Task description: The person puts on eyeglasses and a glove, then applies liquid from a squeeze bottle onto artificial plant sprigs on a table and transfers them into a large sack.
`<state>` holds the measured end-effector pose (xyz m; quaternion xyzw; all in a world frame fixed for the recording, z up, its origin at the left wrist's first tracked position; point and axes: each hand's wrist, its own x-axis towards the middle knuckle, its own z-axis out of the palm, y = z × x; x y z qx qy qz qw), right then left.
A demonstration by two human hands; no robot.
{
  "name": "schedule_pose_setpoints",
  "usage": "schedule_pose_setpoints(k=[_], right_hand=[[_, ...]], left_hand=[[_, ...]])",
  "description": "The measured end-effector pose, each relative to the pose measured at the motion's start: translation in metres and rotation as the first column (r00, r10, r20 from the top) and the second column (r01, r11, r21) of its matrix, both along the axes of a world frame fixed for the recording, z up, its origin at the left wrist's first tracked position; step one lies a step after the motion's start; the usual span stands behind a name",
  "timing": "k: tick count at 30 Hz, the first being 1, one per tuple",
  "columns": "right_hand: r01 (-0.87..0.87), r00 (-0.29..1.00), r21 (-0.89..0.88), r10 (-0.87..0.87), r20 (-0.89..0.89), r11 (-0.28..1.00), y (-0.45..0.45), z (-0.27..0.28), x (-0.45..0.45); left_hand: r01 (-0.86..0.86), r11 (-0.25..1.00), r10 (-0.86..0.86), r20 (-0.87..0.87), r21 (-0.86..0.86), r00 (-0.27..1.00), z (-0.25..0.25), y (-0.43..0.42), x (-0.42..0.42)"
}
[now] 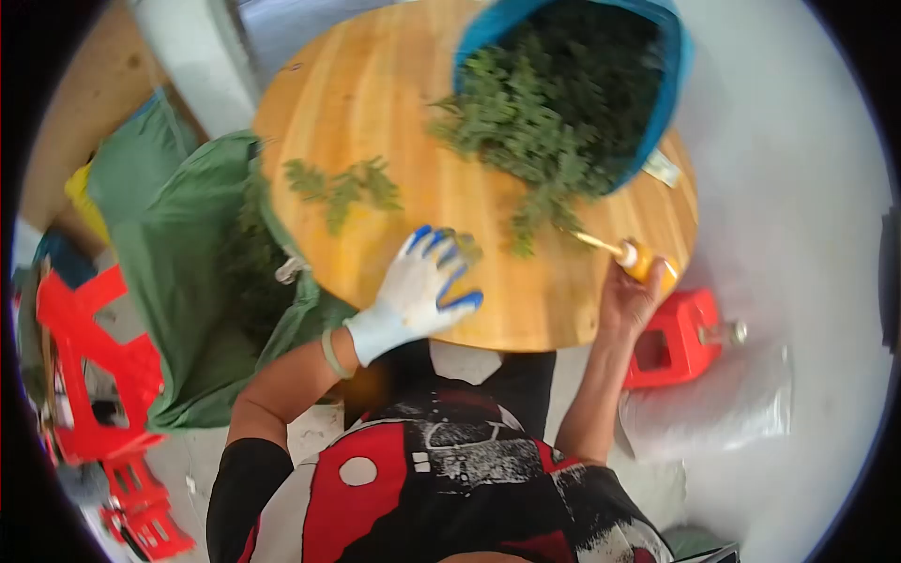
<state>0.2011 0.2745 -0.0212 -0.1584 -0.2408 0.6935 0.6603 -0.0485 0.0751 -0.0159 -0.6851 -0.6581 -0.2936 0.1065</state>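
at the table [385, 94], the left hand [413, 286] spreads wide while the right hand [627, 302] holds a yellow tool [640, 260], probably light, best held by its body

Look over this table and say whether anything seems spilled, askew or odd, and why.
Leafy greens spill from the blue container onto the table, while loose sprigs lie apart from them. Also odd: the left hand wears a glove, but the right hand, holding a yellow object, is bare.
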Motion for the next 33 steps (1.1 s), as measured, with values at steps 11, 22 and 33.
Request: schedule_pose_setpoints(k=[11,22,33], right_hand=[[-0.177,0.897,-0.342,0.008,-0.442,0.923,-0.018,0.026,0.021],[-0.620,0.780,-0.339,0.512,-0.358,0.707,-0.078,0.020,-0.093],[-0.547,0.831,-0.445,0.527,-0.180,0.709,-0.081,-0.006,-0.113]], left_hand=[[-0.267,0.924,0.313,0.140,-0.272,0.939,0.004,0.090,0.027],[0.106,0.810,0.312,0.577,-0.577,0.755,0.037,-0.021,-0.020],[-0.225,0.974,0.196,0.578,-0.022,0.792,0.026,-0.082,-0.021]])
